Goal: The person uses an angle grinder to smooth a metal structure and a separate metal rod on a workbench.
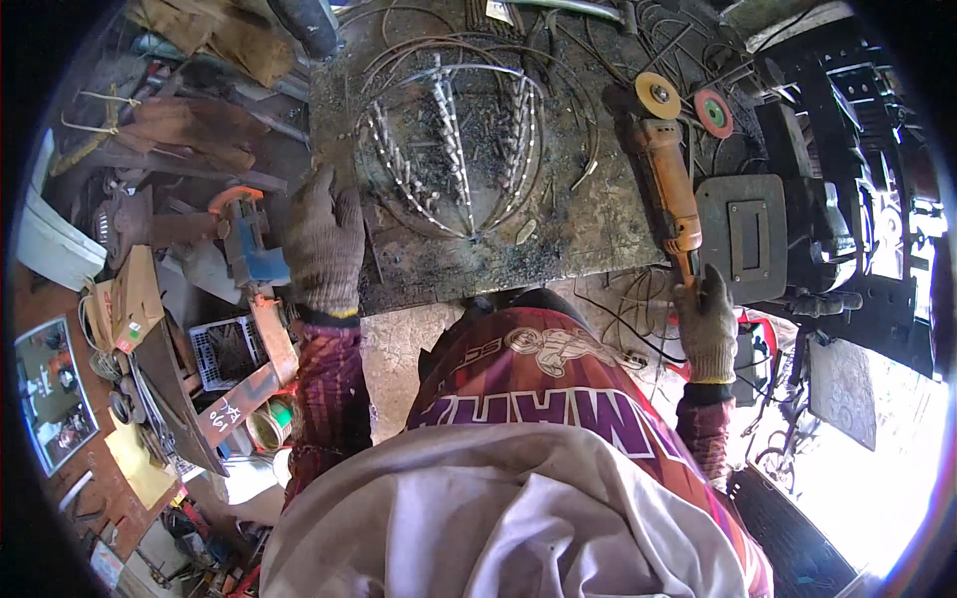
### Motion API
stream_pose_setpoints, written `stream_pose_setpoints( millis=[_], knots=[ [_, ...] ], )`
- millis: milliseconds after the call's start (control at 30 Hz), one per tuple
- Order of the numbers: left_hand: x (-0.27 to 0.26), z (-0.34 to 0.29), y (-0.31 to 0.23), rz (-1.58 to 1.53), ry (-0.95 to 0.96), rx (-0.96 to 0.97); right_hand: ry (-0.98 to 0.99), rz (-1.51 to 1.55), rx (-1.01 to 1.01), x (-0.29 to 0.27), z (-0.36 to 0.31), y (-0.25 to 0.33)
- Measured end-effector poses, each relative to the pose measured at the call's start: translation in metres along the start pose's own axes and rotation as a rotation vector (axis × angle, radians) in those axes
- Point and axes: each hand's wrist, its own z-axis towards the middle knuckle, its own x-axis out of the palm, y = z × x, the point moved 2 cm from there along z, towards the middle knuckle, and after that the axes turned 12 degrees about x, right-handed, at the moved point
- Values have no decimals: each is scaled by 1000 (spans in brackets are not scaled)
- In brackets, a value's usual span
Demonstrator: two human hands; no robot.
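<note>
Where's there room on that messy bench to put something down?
The barest patch of bench lies between the wire frame and orange grinder. A strip between the frame's near tip and the front edge is fairly bare. It's crowded along the back with wires, and around the red-and-green disc.

The left hand in a grey-brown knitted glove (327, 247) is pointing away from the body, its back facing up, its fingers lying close together and the thumb showing on the inner side; the left forearm in a dark maroon sleeve (334, 384) is lining up behind it; the right hand in a grey-brown knitted glove (708, 327) is gripping, nearer the body; the right forearm in a maroon sleeve (704, 437) is sitting well apart from the left.
</note>
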Motion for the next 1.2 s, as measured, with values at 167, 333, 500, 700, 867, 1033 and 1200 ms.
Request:
stream_pose_setpoints(
  millis=[167,333,500,700,867,1033,1200],
  knots=[
    [-6,-29,-26,55,-108,99,154,-33,-88,9,13,-14],
    [6,-46,-35,44,-149,31,396,130,-8,8,27,-19],
    [14,-51,-28,-22,-83,-41,385,87,-72,-15,25,-11],
    [15,-46,-37,150,-102,31,35,334,-190,-56,48,12],
    [15,-48,-31,156,-127,43,-149,-14,-387,-22,147,70],
    [-5,-31,-60,26,-166,27,-190,-267,-540,36,222,83],
    [-2,-35,-47,13,-138,22,-193,-293,-436,41,232,75]
  ],
)
